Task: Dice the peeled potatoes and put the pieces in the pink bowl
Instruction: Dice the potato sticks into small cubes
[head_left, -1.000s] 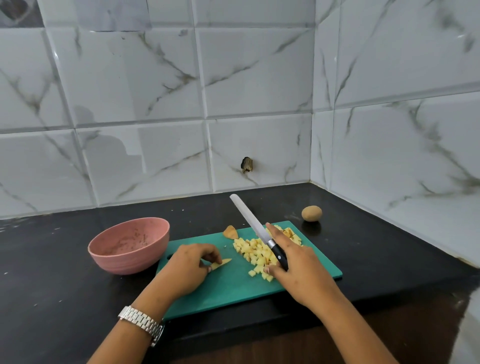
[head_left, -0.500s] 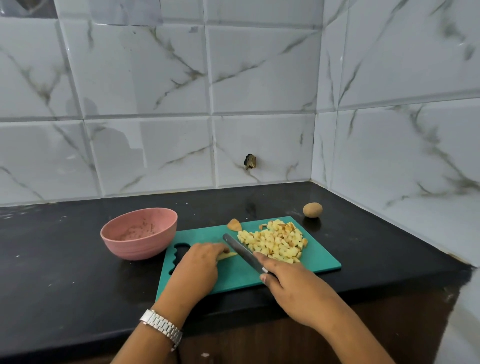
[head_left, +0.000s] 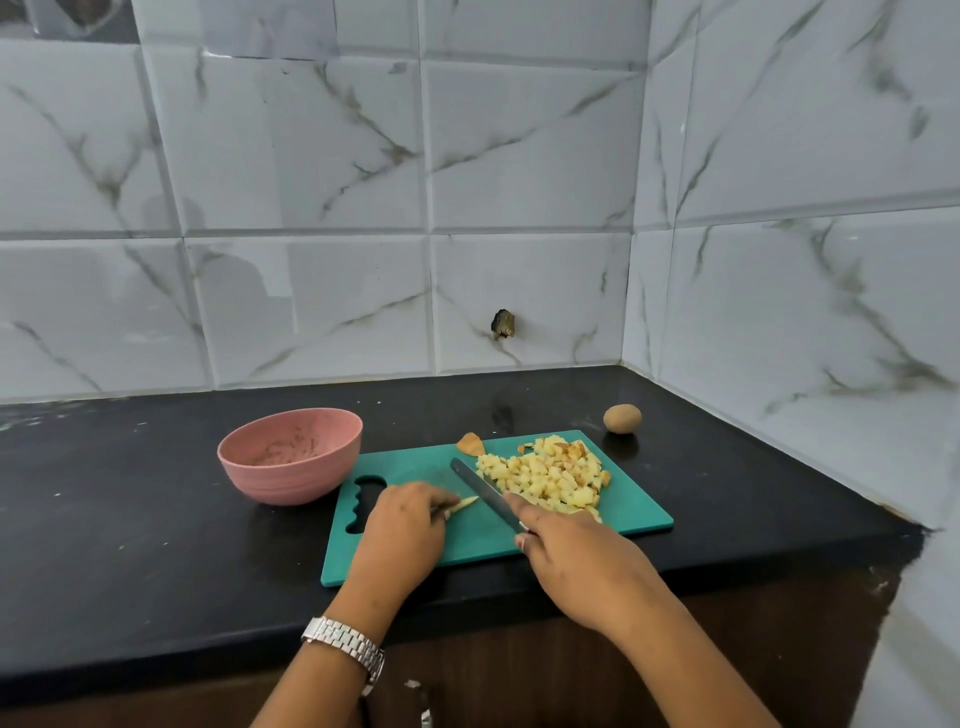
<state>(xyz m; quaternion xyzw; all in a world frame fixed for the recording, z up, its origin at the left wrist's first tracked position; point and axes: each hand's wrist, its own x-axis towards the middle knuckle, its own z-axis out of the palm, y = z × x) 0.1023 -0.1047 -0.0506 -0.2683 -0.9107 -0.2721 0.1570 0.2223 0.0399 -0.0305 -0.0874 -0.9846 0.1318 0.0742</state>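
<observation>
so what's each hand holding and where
The right hand grips the knife by its handle; the left hand pinches a potato slice by one end.

The cutting board (head_left: 639, 512) lies on the counter (head_left: 130, 519) before me, with the bowl (head_left: 280, 483) just beside its far left corner. Diced potato (head_left: 545, 475) is heaped on the board's right half. My left hand (head_left: 402, 525) pinches a potato sliver (head_left: 465, 503) on the board. My right hand (head_left: 576, 551), to the right of it, grips the knife (head_left: 480, 486), whose blade lies between sliver and heap. A potato scrap (head_left: 470, 444) lies at the back edge and a whole potato (head_left: 622, 418) sits on the counter behind the right corner.
</observation>
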